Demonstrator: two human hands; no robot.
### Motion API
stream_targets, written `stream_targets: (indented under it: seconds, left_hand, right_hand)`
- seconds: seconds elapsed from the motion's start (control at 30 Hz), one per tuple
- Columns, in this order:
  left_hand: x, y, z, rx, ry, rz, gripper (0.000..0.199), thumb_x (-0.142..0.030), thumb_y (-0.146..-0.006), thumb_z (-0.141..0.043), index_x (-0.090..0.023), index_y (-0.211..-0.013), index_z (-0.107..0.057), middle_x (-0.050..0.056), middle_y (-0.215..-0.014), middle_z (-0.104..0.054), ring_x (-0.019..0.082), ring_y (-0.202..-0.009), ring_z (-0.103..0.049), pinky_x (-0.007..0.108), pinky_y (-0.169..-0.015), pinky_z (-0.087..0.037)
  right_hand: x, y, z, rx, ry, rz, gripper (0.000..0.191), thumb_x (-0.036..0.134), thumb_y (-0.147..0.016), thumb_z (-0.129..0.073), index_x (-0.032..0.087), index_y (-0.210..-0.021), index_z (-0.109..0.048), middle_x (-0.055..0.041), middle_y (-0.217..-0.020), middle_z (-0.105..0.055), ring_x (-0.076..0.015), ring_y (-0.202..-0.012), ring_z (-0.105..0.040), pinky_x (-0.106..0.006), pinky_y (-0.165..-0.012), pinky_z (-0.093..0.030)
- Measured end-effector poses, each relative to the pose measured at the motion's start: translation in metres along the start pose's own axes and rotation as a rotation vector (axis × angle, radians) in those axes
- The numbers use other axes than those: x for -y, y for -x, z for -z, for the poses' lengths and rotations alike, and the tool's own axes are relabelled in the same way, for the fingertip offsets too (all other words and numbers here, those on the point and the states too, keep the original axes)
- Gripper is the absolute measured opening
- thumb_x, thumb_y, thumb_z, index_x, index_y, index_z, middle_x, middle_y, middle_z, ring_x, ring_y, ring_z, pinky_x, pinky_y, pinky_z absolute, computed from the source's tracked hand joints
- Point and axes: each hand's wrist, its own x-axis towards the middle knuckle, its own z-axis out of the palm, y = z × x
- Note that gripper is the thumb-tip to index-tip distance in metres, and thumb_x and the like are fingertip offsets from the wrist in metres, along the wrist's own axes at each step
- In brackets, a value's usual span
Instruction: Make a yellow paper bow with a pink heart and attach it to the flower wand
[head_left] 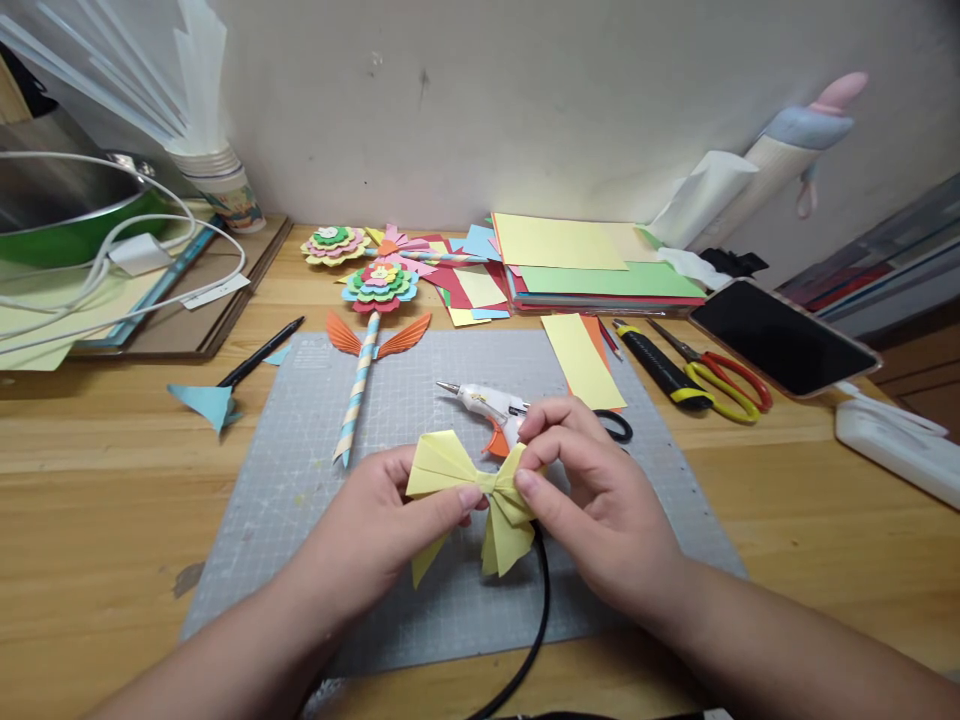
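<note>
A folded yellow paper bow is held up over the grey cutting mat. My left hand grips its left side, the thumb pressed near the centre knot. The right loop is pinched between the thumb and fingers of my right hand. Just behind the bow lies a white glue gun with an orange trigger, its black cord running toward the front edge. A paper flower on a striped stem with orange leaves rests at the mat's back left.
Behind the mat are a second paper flower, paper scraps and a stack of coloured paper. A cutter, scissors and a phone lie to the right. At left are a black pen, a green pan and cables.
</note>
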Motion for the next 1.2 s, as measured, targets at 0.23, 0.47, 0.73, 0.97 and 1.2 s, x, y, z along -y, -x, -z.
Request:
stream_targets:
  seconds: [0.23, 0.47, 0.73, 0.97, 1.2]
  left_hand:
    - [-0.0013, -0.0003, -0.0005, -0.047, -0.013, -0.035, 0.015, -0.034, -0.075, -0.075, -0.02, -0.08, -0.071, -0.001, -0.079, -0.071, 0.012, -0.07, -0.058, 0.022, -0.067, -0.044]
    - [-0.0017, 0.0012, -0.0021, -0.072, -0.065, -0.045, 0.016, -0.035, -0.075, -0.073, -0.02, -0.082, -0.071, 0.0, -0.08, -0.071, 0.013, -0.069, -0.057, 0.022, -0.063, -0.043]
    - [-0.0018, 0.0011, -0.0022, -0.076, -0.156, -0.045, 0.019, -0.036, -0.075, -0.071, -0.018, -0.08, -0.07, 0.002, -0.078, -0.068, 0.015, -0.069, -0.056, 0.023, -0.063, -0.043]
    - [-0.0031, 0.0012, -0.0045, -0.064, -0.15, -0.037, 0.018, -0.035, -0.075, -0.071, -0.018, -0.075, -0.069, 0.0, -0.072, -0.066, 0.013, -0.064, -0.053, 0.022, -0.06, -0.041]
    - [-0.0009, -0.0026, 0.0027, -0.112, 0.048, -0.03, 0.019, -0.035, -0.072, -0.073, -0.017, -0.073, -0.069, 0.002, -0.074, -0.068, 0.016, -0.071, -0.057, 0.025, -0.069, -0.043]
  right_hand:
    - [-0.0017, 0.0025, -0.0005, 0.026, 0.02, 0.003, 0.007, 0.016, -0.084, -0.055, 0.022, -0.082, -0.054, -0.0042, -0.104, -0.048, -0.0196, -0.103, -0.05, -0.037, -0.091, -0.042]
    - [-0.0012, 0.0022, -0.0028, 0.015, 0.092, 0.024, 0.011, 0.012, -0.081, -0.058, 0.022, -0.081, -0.053, -0.004, -0.106, -0.047, -0.0192, -0.103, -0.05, -0.035, -0.088, -0.043]
    - [-0.0001, 0.0021, -0.0026, -0.025, 0.069, 0.013, 0.01, 0.013, -0.081, -0.058, 0.021, -0.077, -0.055, -0.0038, -0.1, -0.049, -0.0185, -0.096, -0.052, -0.033, -0.08, -0.045]
    - [0.0008, 0.001, -0.0025, -0.036, 0.085, 0.026, 0.01, 0.015, -0.081, -0.059, 0.021, -0.074, -0.055, -0.0037, -0.096, -0.05, -0.0194, -0.093, -0.053, -0.035, -0.079, -0.047]
    - [-0.0064, 0.0048, -0.0049, -0.12, -0.176, -0.016, 0.037, 0.021, -0.085, -0.058, 0.03, -0.118, -0.046, -0.0061, -0.119, -0.051, -0.0204, -0.103, -0.053, -0.037, -0.088, -0.046]
